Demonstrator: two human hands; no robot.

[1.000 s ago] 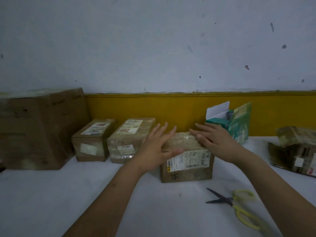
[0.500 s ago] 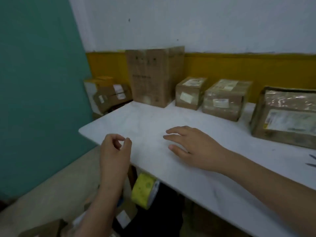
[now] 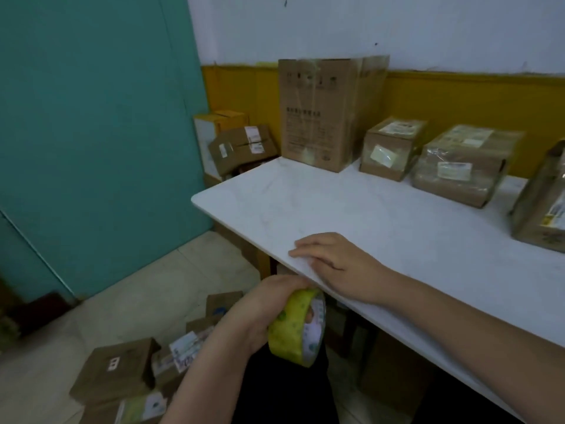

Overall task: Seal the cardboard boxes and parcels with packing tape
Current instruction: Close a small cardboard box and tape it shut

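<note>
My left hand (image 3: 263,313) grips a yellow-green roll of packing tape (image 3: 295,327) just below the front edge of the white table (image 3: 336,209). My right hand (image 3: 333,261) rests flat on that edge, fingers straight. Along the back of the table stand a tall cardboard box (image 3: 324,111), a small labelled box (image 3: 389,148), a plastic-wrapped parcel (image 3: 461,166) and, cut off at the right, another taped parcel (image 3: 544,209).
Several cardboard parcels (image 3: 119,371) lie on the floor at the lower left. More boxes (image 3: 238,145) are stacked in the corner beside the teal wall (image 3: 91,133). A brown box (image 3: 394,371) sits under the table.
The view has swung left and down from the parcels. My left hand dropped below the table edge and took hold of the tape roll; my right hand slid back to the table's front edge.
</note>
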